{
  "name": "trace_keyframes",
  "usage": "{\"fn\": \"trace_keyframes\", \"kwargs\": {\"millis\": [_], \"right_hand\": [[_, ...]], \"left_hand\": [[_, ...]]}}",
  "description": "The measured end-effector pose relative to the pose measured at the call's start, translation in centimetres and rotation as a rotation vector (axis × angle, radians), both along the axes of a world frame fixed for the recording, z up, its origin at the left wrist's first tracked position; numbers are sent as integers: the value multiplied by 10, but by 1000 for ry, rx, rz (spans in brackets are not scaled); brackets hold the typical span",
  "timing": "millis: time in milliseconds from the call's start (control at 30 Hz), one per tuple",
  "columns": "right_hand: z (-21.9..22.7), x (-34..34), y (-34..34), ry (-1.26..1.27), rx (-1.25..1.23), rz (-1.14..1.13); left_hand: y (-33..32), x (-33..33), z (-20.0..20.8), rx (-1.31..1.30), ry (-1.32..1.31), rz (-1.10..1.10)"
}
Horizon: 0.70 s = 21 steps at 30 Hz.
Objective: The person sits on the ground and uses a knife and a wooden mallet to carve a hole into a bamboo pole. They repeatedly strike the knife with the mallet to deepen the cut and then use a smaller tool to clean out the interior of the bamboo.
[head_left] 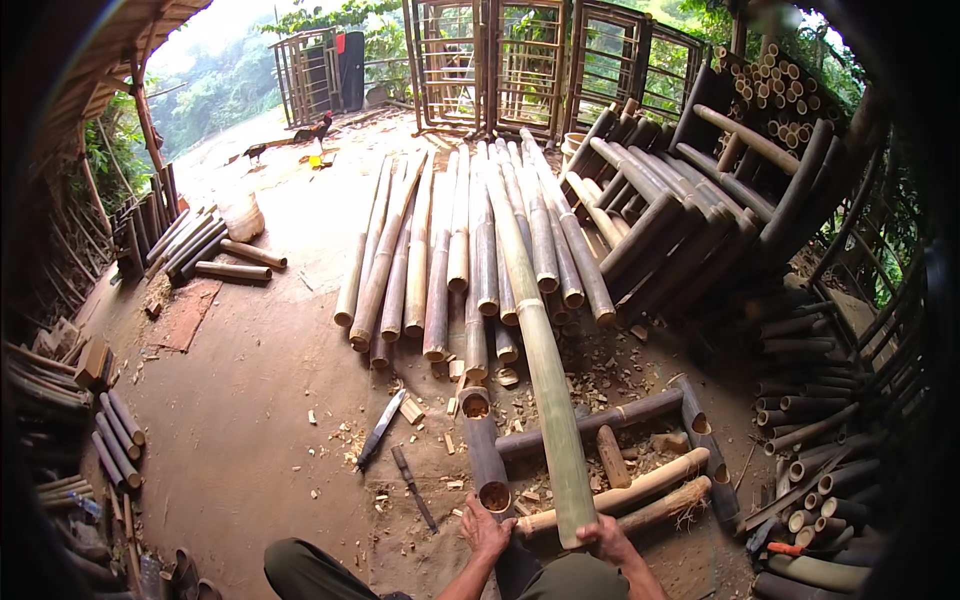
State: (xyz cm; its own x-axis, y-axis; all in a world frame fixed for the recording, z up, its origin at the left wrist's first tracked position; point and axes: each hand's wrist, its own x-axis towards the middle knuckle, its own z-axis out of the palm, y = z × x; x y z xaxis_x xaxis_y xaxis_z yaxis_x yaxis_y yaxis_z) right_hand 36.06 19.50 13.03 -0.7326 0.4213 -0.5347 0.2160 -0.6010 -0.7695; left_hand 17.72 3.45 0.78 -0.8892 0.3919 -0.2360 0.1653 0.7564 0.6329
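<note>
My right hand (608, 543) grips the near end of a long, flat, pale green split-bamboo slat (548, 400). The slat slants up and away, its far part lying over a row of bamboo poles. Beside my left knee, my left hand (486, 529) is closed around a dark bamboo post (484, 450) with round holes cut in it. A dark bamboo crossbar (600, 421) runs right from that post to another holed post (706, 440). Pale bamboo rails (650, 478) lie below the crossbar, partly behind the slat. A large knife (381, 430) and a chisel-like tool (413, 487) lie to the left.
Several bamboo poles (391, 260) lie side by side ahead. Dark bamboo frames (660, 220) are stacked at the right, above piled short pieces (810, 470). More cut bamboo (120, 440) sits at the left. Wood chips litter the ground. A rooster (314, 130) stands far off.
</note>
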Motion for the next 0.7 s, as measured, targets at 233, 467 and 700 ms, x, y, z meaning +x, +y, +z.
{"fn": "trace_keyframes", "kwargs": {"millis": [233,467,700], "right_hand": [[-30,218,-118,-640,1006,252],[24,300,-189,-1185,1149,208],[7,198,-122,-864,1166,101]], "left_hand": [[87,-16,70,701,-379,-12],[140,23,84,871,-1237,-14],[111,62,62,897,-1539,173]]}}
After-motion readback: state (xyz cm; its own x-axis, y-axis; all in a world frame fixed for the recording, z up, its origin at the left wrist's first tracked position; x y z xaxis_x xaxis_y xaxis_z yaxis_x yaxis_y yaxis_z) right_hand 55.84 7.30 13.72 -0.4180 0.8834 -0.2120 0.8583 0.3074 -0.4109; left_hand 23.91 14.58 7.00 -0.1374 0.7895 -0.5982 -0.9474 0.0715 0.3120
